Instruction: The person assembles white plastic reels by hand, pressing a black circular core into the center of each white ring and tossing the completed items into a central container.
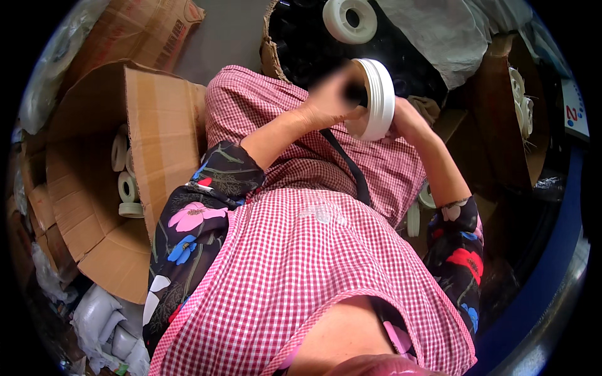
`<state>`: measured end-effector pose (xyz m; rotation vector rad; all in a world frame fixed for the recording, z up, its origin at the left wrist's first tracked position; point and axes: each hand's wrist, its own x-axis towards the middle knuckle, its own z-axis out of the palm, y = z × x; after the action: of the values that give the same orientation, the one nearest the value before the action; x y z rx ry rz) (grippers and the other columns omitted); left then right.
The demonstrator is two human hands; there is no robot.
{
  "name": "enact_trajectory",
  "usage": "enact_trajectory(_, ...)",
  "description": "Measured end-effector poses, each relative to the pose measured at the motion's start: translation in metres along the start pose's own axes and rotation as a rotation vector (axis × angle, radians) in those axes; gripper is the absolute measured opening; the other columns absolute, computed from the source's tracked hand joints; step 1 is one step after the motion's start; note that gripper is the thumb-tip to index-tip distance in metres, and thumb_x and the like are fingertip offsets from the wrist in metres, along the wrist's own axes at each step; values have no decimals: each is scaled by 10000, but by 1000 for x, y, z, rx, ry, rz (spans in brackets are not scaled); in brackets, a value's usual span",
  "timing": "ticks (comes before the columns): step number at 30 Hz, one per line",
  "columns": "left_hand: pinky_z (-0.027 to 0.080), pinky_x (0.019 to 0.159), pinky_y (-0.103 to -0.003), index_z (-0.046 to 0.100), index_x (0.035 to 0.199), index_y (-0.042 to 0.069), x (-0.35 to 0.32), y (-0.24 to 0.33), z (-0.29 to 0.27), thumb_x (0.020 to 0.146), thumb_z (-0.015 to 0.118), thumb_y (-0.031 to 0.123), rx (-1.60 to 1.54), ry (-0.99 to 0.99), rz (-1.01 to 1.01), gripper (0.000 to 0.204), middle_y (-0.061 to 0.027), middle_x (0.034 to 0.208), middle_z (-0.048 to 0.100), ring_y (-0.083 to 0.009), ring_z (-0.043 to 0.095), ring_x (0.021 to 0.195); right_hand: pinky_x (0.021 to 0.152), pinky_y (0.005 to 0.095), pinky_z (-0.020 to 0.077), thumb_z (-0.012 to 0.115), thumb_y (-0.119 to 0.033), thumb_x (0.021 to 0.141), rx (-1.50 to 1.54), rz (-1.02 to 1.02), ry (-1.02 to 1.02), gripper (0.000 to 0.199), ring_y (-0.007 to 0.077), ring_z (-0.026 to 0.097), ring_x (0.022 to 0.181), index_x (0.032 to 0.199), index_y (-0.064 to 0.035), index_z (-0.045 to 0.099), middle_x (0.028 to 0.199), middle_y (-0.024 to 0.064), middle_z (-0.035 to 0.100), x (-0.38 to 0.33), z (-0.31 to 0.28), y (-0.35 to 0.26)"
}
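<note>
A white plastic ring [380, 100] with a ridged outer wall is held on edge above my lap, its opening turned to the left. My right hand [404, 117] grips it from the right, with most of the fingers hidden behind the wall. On the other side, my left hand [331, 100] reaches to the opening, its thumb against the lower rim. That hand's fingers are blurred, so their hold is unclear. Just beyond is another white ring [351, 20] with a smaller round hole, lying on a heap of black parts [401, 53] in a carton.
An open cardboard box [88, 182] with several white rings [127, 187] stands at my left. Another carton [505, 119] with white parts is at far right. More white rings [413, 218] lie beside my right arm. A blue edge [552, 250] curves along the right.
</note>
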<state>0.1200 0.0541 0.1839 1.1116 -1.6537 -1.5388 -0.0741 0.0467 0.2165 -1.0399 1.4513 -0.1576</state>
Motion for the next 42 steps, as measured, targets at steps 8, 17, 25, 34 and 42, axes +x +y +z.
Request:
enact_trajectory(8, 499, 905, -361, 363, 1356, -4, -4, 11, -10, 756, 742, 266, -391, 6, -207, 760, -167, 1184, 555, -265, 571, 1069, 798, 378, 539, 654, -93, 792, 8, -500, -30, 601, 294, 604, 993, 1323, -33, 380, 1087, 177, 570, 3, 0, 5)
enact_trajectory(17, 569, 742, -273, 648, 1066, 4, -3, -43, -42, 822, 686, 178, -1214, -770, -291, 302, -116, 1015, 677, -166, 674, 862, 887, 430, 516, 813, -91, 478, -974, -1638, 230, 792, 338, 445, 1170, 1131, -401, 490, 1284, 108, 362, -20, 20, 4)
enact_trajectory(25, 531, 768, -302, 587, 1177, 63, -14, 5, -49, 911, 472, 515, -233, -277, -333, 537, -89, 1063, 645, -181, 631, 919, 516, 271, 526, 454, -298, 944, 454, 23, -378, 370, 173, 626, 631, 1071, 40, 536, 732, 129, 612, -2, 16, 12)
enact_trajectory(34, 544, 651, -301, 615, 1065, 36, -72, 40, -188, 945, 437, 353, -826, 188, 298, 383, -103, 921, 653, -180, 634, 763, 719, 326, 504, 605, -298, 850, -261, -631, 286, 377, 236, 641, 758, 989, 51, 638, 803, 125, 665, 83, 11, -40)
enact_trajectory(42, 554, 522, -283, 639, 958, 27, -4, 57, -173, 954, 413, 220, -1610, -899, 780, 297, -106, 769, 660, -173, 637, 582, 886, 439, 425, 747, -323, 682, -956, -698, 648, 602, 345, 510, 1104, 1178, -51, 542, 1191, 147, 550, 186, -1, -41)
